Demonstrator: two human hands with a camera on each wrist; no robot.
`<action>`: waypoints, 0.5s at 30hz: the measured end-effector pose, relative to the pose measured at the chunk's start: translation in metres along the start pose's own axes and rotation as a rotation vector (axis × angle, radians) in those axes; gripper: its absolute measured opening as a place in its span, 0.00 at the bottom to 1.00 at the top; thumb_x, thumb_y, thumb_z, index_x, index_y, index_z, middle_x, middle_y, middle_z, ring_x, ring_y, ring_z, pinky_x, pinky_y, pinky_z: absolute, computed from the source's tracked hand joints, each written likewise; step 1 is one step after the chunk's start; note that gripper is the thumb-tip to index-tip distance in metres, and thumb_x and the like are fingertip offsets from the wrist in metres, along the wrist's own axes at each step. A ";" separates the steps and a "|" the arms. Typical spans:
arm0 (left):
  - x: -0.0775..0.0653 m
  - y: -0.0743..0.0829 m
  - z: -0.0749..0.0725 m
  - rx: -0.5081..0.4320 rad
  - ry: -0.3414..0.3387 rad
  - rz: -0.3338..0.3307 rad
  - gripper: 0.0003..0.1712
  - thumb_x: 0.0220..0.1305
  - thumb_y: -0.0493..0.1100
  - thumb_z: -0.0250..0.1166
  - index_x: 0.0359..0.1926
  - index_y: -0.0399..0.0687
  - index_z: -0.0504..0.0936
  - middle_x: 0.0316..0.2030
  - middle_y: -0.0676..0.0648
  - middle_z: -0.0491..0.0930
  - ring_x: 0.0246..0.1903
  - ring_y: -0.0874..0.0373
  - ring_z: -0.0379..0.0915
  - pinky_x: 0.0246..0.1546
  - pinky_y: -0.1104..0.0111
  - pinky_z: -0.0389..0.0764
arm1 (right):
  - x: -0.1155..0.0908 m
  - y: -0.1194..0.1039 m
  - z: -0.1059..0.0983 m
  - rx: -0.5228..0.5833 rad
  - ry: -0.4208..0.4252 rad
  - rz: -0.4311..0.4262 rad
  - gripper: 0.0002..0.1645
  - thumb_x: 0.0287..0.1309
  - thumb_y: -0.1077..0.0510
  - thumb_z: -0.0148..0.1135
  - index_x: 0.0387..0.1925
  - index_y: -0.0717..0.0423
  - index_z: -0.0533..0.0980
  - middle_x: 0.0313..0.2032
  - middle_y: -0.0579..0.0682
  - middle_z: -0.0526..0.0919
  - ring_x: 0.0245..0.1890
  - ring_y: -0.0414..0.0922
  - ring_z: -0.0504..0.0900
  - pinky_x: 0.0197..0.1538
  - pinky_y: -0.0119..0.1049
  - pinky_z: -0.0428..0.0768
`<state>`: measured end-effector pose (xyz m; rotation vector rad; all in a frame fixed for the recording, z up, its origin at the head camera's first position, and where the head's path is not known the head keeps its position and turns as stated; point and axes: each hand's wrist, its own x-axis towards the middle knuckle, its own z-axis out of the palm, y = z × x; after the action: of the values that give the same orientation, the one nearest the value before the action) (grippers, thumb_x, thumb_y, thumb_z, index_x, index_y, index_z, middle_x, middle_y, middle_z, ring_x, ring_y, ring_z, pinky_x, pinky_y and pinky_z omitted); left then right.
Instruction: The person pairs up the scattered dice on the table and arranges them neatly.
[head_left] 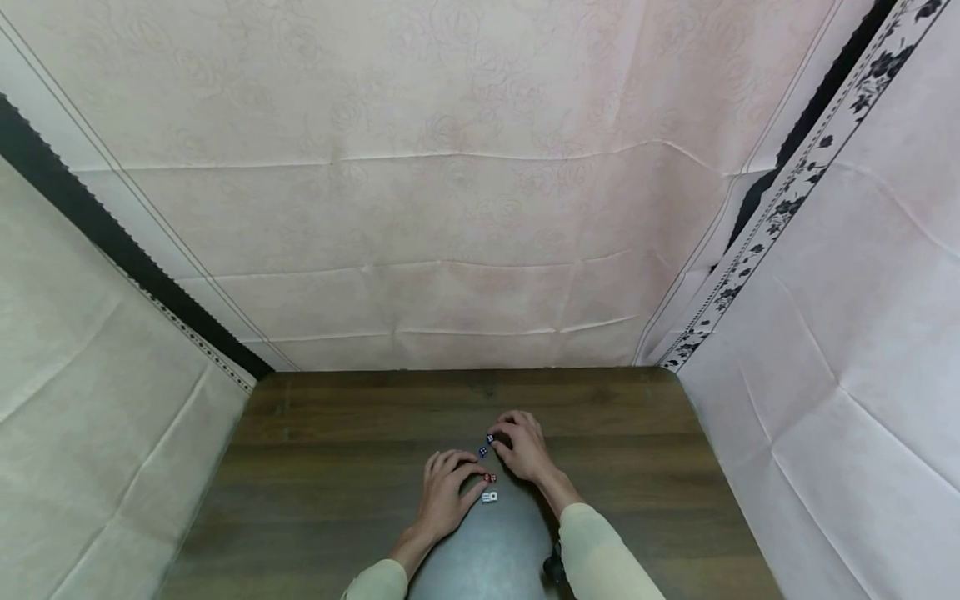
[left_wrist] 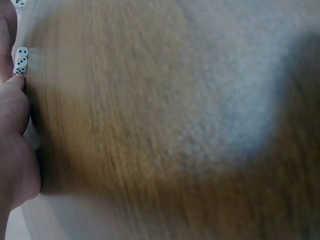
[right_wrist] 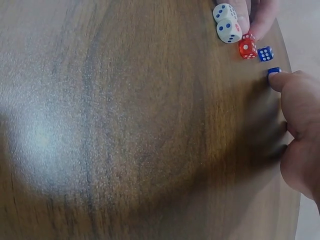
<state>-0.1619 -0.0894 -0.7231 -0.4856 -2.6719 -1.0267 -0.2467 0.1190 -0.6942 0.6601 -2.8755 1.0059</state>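
My left hand (head_left: 444,498) pinches a red die (head_left: 487,477) between thumb and forefinger; a second red die (head_left: 493,478) sits against it on the right. My right hand (head_left: 525,448) pinches a blue die (head_left: 490,438), with the thumb on its near side in the right wrist view. Between the two hands lies another blue die (right_wrist: 265,54), just beyond the red ones. A pair of white dice (right_wrist: 228,31) with blue pips sits side by side, nearest to my body and close to my left thumb.
The dice are on a brown wood-grain table (head_left: 322,467). Pale cloth (head_left: 450,217) hangs at the back, with more cloth panels on the left (head_left: 90,375) and right (head_left: 847,358). A bright glare patch lies between my forearms.
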 end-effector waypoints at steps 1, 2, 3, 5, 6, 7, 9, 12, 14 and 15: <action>0.000 0.000 0.000 -0.001 -0.001 -0.001 0.10 0.69 0.48 0.82 0.49 0.57 0.94 0.58 0.49 0.89 0.66 0.41 0.79 0.76 0.27 0.64 | 0.000 0.000 0.000 -0.002 0.001 0.002 0.11 0.74 0.60 0.75 0.54 0.52 0.91 0.63 0.57 0.85 0.71 0.61 0.77 0.78 0.69 0.70; 0.000 0.001 0.000 -0.002 -0.001 -0.002 0.10 0.69 0.48 0.82 0.49 0.57 0.94 0.58 0.49 0.89 0.66 0.41 0.79 0.76 0.27 0.64 | 0.000 0.000 0.000 -0.001 0.002 0.005 0.11 0.74 0.59 0.76 0.54 0.52 0.91 0.63 0.57 0.85 0.71 0.61 0.77 0.78 0.69 0.70; 0.000 0.001 0.000 -0.005 -0.002 -0.002 0.10 0.69 0.48 0.82 0.49 0.57 0.94 0.59 0.49 0.89 0.66 0.41 0.79 0.76 0.27 0.63 | -0.001 0.000 0.000 0.000 0.003 0.009 0.11 0.74 0.59 0.76 0.54 0.51 0.91 0.64 0.56 0.85 0.71 0.61 0.77 0.78 0.68 0.70; 0.000 0.002 0.000 -0.008 -0.004 -0.002 0.10 0.70 0.48 0.82 0.49 0.57 0.94 0.59 0.48 0.89 0.66 0.41 0.79 0.76 0.27 0.63 | -0.001 0.000 0.000 0.011 0.006 0.018 0.10 0.74 0.59 0.76 0.53 0.51 0.91 0.64 0.56 0.85 0.71 0.61 0.76 0.79 0.68 0.70; 0.000 0.002 -0.001 -0.009 -0.006 -0.002 0.10 0.70 0.48 0.82 0.49 0.57 0.94 0.59 0.48 0.89 0.66 0.41 0.78 0.76 0.27 0.63 | -0.001 0.000 0.001 0.018 0.010 0.023 0.10 0.74 0.59 0.76 0.53 0.52 0.91 0.64 0.56 0.85 0.71 0.61 0.77 0.78 0.68 0.70; 0.000 0.002 -0.001 -0.008 -0.004 0.000 0.10 0.70 0.48 0.82 0.49 0.57 0.94 0.59 0.48 0.89 0.66 0.41 0.79 0.76 0.27 0.63 | -0.002 -0.001 0.001 0.027 0.011 0.033 0.10 0.74 0.59 0.76 0.53 0.51 0.91 0.64 0.56 0.85 0.71 0.61 0.77 0.79 0.67 0.70; 0.000 0.002 -0.001 -0.004 -0.002 0.003 0.10 0.70 0.48 0.82 0.49 0.58 0.94 0.59 0.48 0.89 0.66 0.41 0.79 0.76 0.27 0.63 | -0.002 -0.001 0.001 0.036 0.022 0.045 0.09 0.74 0.59 0.75 0.53 0.51 0.91 0.63 0.55 0.85 0.71 0.60 0.77 0.78 0.66 0.72; 0.000 0.002 -0.001 0.004 0.003 0.009 0.10 0.70 0.48 0.82 0.49 0.58 0.94 0.58 0.48 0.89 0.66 0.42 0.79 0.76 0.28 0.64 | -0.003 -0.001 0.002 0.040 0.037 0.056 0.09 0.74 0.59 0.75 0.53 0.50 0.91 0.63 0.55 0.86 0.71 0.59 0.78 0.76 0.65 0.74; 0.000 0.001 -0.001 0.007 0.004 0.012 0.10 0.70 0.48 0.82 0.49 0.58 0.94 0.58 0.49 0.89 0.66 0.42 0.79 0.76 0.28 0.64 | -0.005 -0.001 0.001 0.042 0.038 0.057 0.09 0.74 0.59 0.75 0.53 0.51 0.91 0.63 0.55 0.86 0.71 0.59 0.79 0.76 0.66 0.75; 0.000 0.001 -0.001 0.006 0.004 0.013 0.10 0.70 0.48 0.82 0.49 0.58 0.94 0.58 0.49 0.89 0.66 0.42 0.79 0.76 0.28 0.64 | -0.006 -0.002 0.001 0.045 0.039 0.056 0.09 0.74 0.59 0.75 0.53 0.51 0.91 0.63 0.55 0.86 0.71 0.59 0.79 0.76 0.66 0.75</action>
<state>-0.1613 -0.0892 -0.7222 -0.4978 -2.6640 -1.0147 -0.2404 0.1194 -0.6950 0.5584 -2.8605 1.0809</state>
